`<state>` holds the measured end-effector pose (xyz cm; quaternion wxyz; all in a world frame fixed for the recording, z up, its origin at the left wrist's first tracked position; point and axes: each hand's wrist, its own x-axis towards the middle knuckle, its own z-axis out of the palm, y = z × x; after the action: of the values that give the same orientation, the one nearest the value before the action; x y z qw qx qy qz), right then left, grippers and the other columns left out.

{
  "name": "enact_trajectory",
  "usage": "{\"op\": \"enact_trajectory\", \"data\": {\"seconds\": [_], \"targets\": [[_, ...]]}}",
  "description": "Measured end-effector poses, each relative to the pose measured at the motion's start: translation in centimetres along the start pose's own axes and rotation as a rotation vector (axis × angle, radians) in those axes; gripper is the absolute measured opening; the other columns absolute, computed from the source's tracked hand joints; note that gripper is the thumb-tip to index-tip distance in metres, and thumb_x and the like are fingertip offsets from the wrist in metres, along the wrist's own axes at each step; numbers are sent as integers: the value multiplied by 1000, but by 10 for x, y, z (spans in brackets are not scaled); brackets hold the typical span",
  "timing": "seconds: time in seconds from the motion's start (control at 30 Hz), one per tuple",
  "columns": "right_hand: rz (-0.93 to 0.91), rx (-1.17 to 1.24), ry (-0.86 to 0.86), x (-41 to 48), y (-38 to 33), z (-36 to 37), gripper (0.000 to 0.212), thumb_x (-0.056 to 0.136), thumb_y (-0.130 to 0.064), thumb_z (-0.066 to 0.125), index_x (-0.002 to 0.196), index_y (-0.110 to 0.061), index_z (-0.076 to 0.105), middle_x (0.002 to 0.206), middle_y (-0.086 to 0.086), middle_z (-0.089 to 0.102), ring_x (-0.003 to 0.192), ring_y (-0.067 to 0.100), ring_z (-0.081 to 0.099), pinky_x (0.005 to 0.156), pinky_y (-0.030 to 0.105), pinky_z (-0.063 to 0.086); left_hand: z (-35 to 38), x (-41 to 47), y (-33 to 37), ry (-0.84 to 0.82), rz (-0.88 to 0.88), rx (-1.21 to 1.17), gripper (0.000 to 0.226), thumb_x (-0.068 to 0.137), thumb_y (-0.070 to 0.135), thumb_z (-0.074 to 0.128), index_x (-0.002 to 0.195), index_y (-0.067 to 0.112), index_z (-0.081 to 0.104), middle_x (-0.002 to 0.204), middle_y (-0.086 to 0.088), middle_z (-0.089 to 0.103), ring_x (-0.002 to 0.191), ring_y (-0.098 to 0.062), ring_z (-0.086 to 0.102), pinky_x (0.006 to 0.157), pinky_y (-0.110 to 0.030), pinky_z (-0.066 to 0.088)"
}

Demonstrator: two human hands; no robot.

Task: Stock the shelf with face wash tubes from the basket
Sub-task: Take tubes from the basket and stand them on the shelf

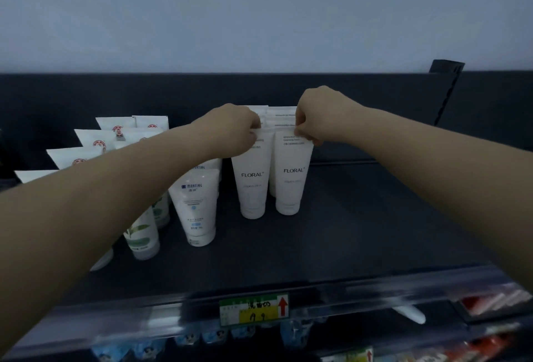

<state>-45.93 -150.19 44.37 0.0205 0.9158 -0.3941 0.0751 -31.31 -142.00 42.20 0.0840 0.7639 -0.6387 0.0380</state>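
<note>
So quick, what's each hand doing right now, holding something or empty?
Left hand: closed, pinching the top edge of the left FLORAL tube.
Right hand: closed, pinching the top edge of the right FLORAL tube.

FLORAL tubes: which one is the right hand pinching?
The right front FLORAL tube; the right hand pinches its flat top edge, while the left hand pinches the left front FLORAL tube.

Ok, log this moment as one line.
left hand: pinches left FLORAL tube top | right hand: pinches right FLORAL tube top | tubes: standing on shelf
</note>
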Motion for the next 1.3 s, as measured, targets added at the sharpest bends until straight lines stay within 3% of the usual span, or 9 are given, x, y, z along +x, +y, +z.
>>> {"op": "enact_trajectory", "data": {"seconds": [0.17, 0.3, 0.43, 0.5, 0.63, 0.77, 0.93, 1.13, 1.3], "targets": [[-11, 92, 22, -7, 4, 1, 21, 91, -14, 57, 100, 1, 68, 76, 12, 71, 60, 21, 63, 68, 31, 56, 1, -3, 1, -15, -19, 3, 41, 96, 18, 44, 136, 16, 47, 134, -6, 52, 118, -23, 51, 87, -28, 40], [-52, 127, 84, -13, 9, 3, 26, 93, -20, 55, 116, -9, 61, 68, 0, 58, 56, 19, 62, 59, 26, 49, 2, -11, 5, 42, -18, -3, 42, 94, 18, 46, 136, 16, 45, 137, -5, 50, 125, -22, 46, 96, -30, 38], [-117, 112, 117, -23, 13, 10, 37, 95, -26, 48, 130, -15, 53, 121, 4, 58, 94, 21, 58, 78, 28, 41, 8, -27, 13, 83, -62, 10, 51, 91, 15, 48, 141, 16, 37, 141, -5, 43, 128, -24, 43, 101, -37, 38], [-140, 117, 118, -29, 13, 15, 38, 96, -26, 45, 132, -17, 51, 127, 4, 52, 109, 23, 53, 83, 31, 41, 13, -37, 19, 121, -74, 46, 55, 90, 15, 50, 143, 15, 35, 144, -5, 40, 131, -24, 38, 103, -36, 34], [-200, 41, 173, -44, 12, 27, 40, 96, -29, 43, 133, -16, 48, 134, 7, 43, 117, 25, 45, 90, 38, 45, 25, -57, 27, 194, -108, 141, 60, 87, 16, 53, 143, 13, 34, 150, -8, 32, 140, -24, 27, 114, -39, 22], [-263, -11, 201, -67, 9, 45, 58, 94, -34, 46, 146, -19, 27, 157, 8, 14, 140, 28, 22, 106, 44, 30, 44, -84, 39, 204, -187, 217, 61, 91, 21, 49, 147, 17, 26, 159, -6, 11, 148, -22, 1, 117, -49, 1], [-349, -16, 152, -93, 0, 77, 70, 95, -45, 42, 152, -22, 9, 160, 7, -8, 147, 30, -5, 118, 50, 9, 66, -127, 59, 208, -238, 277, 66, 92, 28, 47, 150, 15, 17, 160, -7, 4, 148, -24, -1, 117, -51, 1], [-462, 13, 118, -125, -27, 110, 72, 95, -47, 41, 152, -21, 7, 160, 7, -4, 147, 29, -4, 118, 52, 5, 89, -185, 69, 201, -329, 292, 68, 92, 31, 50, 150, 14, 18, 159, -10, 12, 146, -27, 14, 116, -44, 16], [-599, 39, 85, -159, -67, 135, 71, 95, -44, 43, 152, -21, 8, 160, 7, 2, 148, 29, 0, 118, 49, 7, 112, -244, 58, 147, -435, 271, 68, 95, 35, 43, 152, 15, 11, 160, -8, 5, 147, -25, 10, 117, -42, 14]]}}
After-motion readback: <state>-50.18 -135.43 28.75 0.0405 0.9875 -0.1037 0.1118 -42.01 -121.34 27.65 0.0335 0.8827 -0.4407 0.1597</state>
